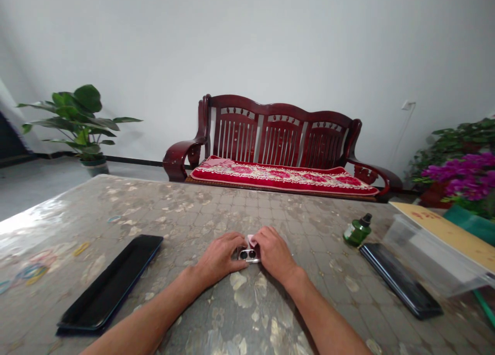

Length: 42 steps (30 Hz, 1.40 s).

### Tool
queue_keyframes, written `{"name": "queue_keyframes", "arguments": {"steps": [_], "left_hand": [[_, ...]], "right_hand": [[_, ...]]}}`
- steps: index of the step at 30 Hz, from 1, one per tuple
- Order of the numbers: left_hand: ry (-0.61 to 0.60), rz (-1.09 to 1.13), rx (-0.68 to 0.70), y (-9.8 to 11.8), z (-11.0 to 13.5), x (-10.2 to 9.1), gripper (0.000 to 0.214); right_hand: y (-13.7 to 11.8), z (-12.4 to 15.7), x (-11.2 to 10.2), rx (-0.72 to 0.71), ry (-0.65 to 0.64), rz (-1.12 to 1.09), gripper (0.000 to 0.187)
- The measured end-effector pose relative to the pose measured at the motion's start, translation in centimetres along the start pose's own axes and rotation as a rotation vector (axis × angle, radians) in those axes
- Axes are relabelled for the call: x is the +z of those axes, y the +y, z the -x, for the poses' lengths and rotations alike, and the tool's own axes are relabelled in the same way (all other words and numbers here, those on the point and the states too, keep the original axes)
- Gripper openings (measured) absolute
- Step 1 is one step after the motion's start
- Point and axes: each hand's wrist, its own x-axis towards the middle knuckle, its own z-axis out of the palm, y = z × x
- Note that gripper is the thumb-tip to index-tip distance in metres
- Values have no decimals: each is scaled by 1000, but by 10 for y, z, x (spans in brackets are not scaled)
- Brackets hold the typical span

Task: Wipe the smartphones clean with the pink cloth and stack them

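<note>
A small silvery-white object with two dark round spots (248, 254) rests on the table between my hands; its exact kind is not clear. My left hand (222, 255) holds its left side, with the thumb along the near edge and the fingers curled over the far side. Above it, my right hand (274, 252) pinches a small pale pink piece (251, 239) whose material I cannot make out. The right fingers partly cover the object's right end.
A black tablet-like slab (112, 283) lies at left, near rubber bands (34, 274). To the right are a green bottle (357, 230), a dark phone-like slab (400, 279) and a clear plastic box (425, 252). A wooden bench (278, 138) stands beyond the table (185, 210).
</note>
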Motion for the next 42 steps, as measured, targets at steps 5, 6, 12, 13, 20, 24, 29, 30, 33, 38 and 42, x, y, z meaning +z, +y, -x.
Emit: {"name": "queue_keyframes", "arguments": {"steps": [5, 6, 12, 13, 20, 24, 29, 30, 33, 38, 42], "left_hand": [[-26, -18, -48, 1, -1, -1, 25], [-31, -18, -54, 1, -1, -2, 25], [-24, -3, -79, 2, -1, -1, 30], [-20, -4, -80, 2, -1, -1, 31], [-51, -42, -50, 4, -4, -1, 31], [-29, -28, -54, 4, -5, -1, 29], [-31, -23, -61, 5, -5, 0, 26], [-31, -25, -61, 5, -5, 0, 25], [-27, -31, -57, 6, -4, 0, 25], [-18, -35, -49, 4, -3, 1, 26], [1, -29, -34, 2, -2, 4, 26]], "right_hand": [[23, 1, -9, 235, 5, 111, 26], [25, 1, -9, 237, 5, 112, 26], [7, -4, 1, -21, -4, -13, 17], [5, -6, 2, -30, -7, -20, 16], [28, -1, -9, 171, -16, 60, 26], [42, 7, -14, 255, 3, 105, 29], [40, 10, -18, 336, -10, 176, 27], [39, 9, -19, 358, -17, 192, 26], [38, 8, -21, 438, -42, 223, 23], [31, 9, -19, 482, -46, 238, 23], [10, 12, -15, 322, -52, 170, 23]]}}
